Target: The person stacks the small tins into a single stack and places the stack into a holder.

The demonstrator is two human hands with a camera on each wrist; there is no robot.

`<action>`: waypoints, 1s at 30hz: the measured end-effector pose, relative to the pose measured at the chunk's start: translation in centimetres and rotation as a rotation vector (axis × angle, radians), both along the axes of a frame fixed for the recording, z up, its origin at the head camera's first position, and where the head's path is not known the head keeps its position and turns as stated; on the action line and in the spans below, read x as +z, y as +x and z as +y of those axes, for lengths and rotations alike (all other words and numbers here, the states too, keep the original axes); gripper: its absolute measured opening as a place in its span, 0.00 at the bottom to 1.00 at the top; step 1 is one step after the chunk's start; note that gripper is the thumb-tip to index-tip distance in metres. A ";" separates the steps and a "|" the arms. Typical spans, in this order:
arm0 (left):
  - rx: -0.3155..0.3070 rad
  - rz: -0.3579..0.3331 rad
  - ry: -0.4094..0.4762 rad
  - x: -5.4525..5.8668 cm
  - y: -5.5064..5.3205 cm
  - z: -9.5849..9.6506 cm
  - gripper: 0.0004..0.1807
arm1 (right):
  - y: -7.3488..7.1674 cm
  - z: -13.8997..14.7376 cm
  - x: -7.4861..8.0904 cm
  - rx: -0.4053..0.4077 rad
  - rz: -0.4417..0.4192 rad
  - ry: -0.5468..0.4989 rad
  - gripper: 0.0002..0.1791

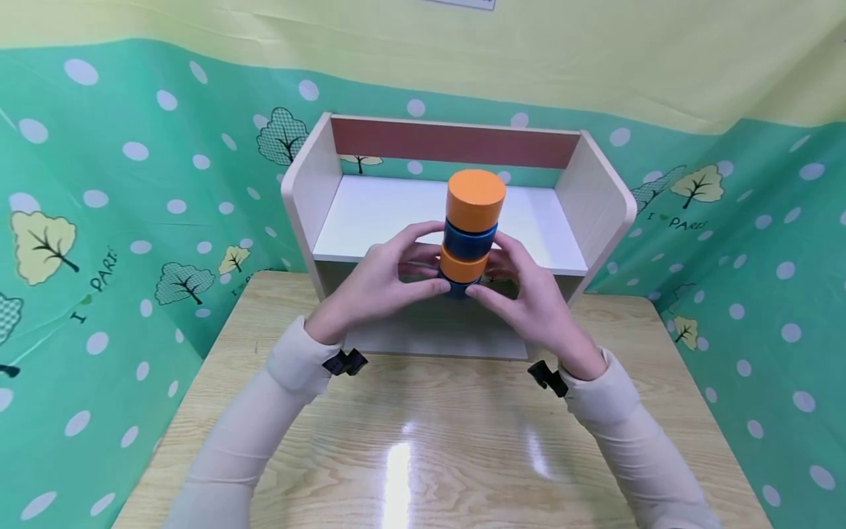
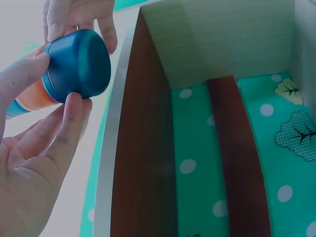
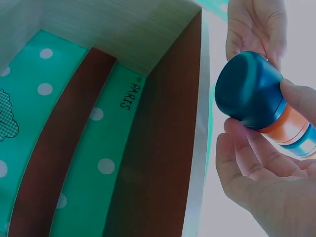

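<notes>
An upright stack of orange and blue round jars [image 1: 475, 202] is held up in front of the shelf unit, with orange and blue bands alternating down it. My left hand [image 1: 390, 278] grips the bottom part from the left, thumb at the front and fingers round the side. From the right, my right hand [image 1: 525, 294] holds the same lower part between thumb and fingers. The left wrist view shows the smooth blue base [image 2: 81, 64] between both hands, apart from the shelf edge. In the right wrist view the blue bottom jar [image 3: 249, 91] is likewise held by the fingers.
A white two-level shelf unit [image 1: 601, 206] with a reddish-brown back rail [image 1: 456, 144] stands at the back of the wooden table [image 1: 463, 441]. Its upper board [image 1: 390, 213] lies just behind the stack. Green dotted cloth [image 1: 132, 184] hangs around three sides.
</notes>
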State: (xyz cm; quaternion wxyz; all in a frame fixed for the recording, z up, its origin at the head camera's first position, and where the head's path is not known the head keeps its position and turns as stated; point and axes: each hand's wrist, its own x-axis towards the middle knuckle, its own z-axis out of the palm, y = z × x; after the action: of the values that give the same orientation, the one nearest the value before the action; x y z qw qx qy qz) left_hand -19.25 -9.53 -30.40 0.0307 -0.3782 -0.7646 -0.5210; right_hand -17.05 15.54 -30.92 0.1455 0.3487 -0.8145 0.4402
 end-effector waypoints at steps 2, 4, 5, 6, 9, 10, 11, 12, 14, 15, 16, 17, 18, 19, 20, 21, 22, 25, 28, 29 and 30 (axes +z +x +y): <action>0.002 -0.008 0.000 0.2 -0.1 0.0 0.40 | -0.1 0.0 0.2 -0.002 -0.002 -0.001 0.45; 0.004 -0.016 0.004 0.3 -0.3 0.0 0.40 | -0.2 0.0 0.3 -0.003 -0.003 -0.003 0.45; 0.005 -0.023 0.005 0.4 -0.3 0.0 0.40 | -0.3 -0.1 0.4 -0.003 -0.005 -0.004 0.45; 0.007 -0.031 0.007 0.5 -0.4 0.1 0.40 | -0.4 -0.1 0.4 -0.002 -0.008 -0.005 0.45; 0.016 -0.045 0.004 0.8 -0.5 0.1 0.40 | -0.6 -0.1 0.6 -0.003 -0.012 -0.006 0.44; 0.018 -0.048 0.002 0.9 -0.6 0.1 0.40 | -0.7 -0.1 0.7 -0.002 -0.013 -0.006 0.44; 0.019 -0.052 0.001 0.9 -0.7 0.1 0.40 | -0.8 -0.1 0.7 -0.001 -0.013 -0.006 0.44; 0.021 -0.057 0.002 1.0 -0.7 0.1 0.40 | -0.9 -0.1 0.8 0.002 -0.012 -0.007 0.44; 0.023 -0.063 0.008 1.1 -0.9 0.1 0.40 | -1.1 -0.1 0.9 0.008 -0.009 -0.007 0.44; 0.022 -0.066 0.013 1.1 -1.0 0.1 0.40 | -1.2 -0.1 0.9 0.010 -0.009 -0.007 0.44; 0.023 -0.070 0.018 1.2 -1.1 0.1 0.40 | -1.3 -0.1 1.0 0.013 -0.009 -0.009 0.44; 0.024 -0.074 0.023 1.2 -1.2 0.1 0.40 | -1.4 -0.1 1.0 0.014 -0.010 -0.008 0.44; 0.024 -0.074 0.030 1.2 -1.3 0.1 0.39 | -1.6 -0.2 1.1 0.014 -0.011 -0.008 0.44; 0.023 -0.075 0.034 1.2 -1.4 0.1 0.39 | -1.7 -0.2 1.1 0.013 -0.014 -0.007 0.44; 0.022 -0.077 0.038 1.2 -1.6 0.1 0.39 | -1.8 -0.2 1.1 0.012 -0.018 -0.008 0.44; 0.021 -0.079 0.043 1.2 -1.7 0.1 0.39 | -1.9 -0.2 1.2 0.011 -0.024 -0.010 0.44; 0.020 -0.084 0.049 1.2 -1.9 0.1 0.39 | -2.0 -0.2 1.2 0.010 -0.030 -0.012 0.43; 0.021 -0.104 0.065 1.1 -2.4 0.1 0.38 | -2.4 -0.2 1.3 0.004 -0.047 -0.014 0.43; 0.030 -0.128 0.071 1.1 -2.9 0.1 0.38 | -2.7 -0.3 1.5 -0.003 -0.059 -0.012 0.43; 0.036 -0.136 0.070 1.1 -3.0 0.1 0.38 | -2.8 -0.4 1.5 -0.005 -0.062 -0.011 0.43; 0.039 -0.143 0.069 1.0 -3.2 0.1 0.38 | -2.9 -0.4 1.5 -0.006 -0.066 -0.010 0.43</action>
State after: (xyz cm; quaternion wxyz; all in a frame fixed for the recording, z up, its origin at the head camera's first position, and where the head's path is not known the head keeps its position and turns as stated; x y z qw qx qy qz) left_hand -22.41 -9.45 -29.36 -0.0011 -0.3237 -0.7537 -0.5719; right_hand -19.99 15.12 -29.42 0.1218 0.3310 -0.8176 0.4552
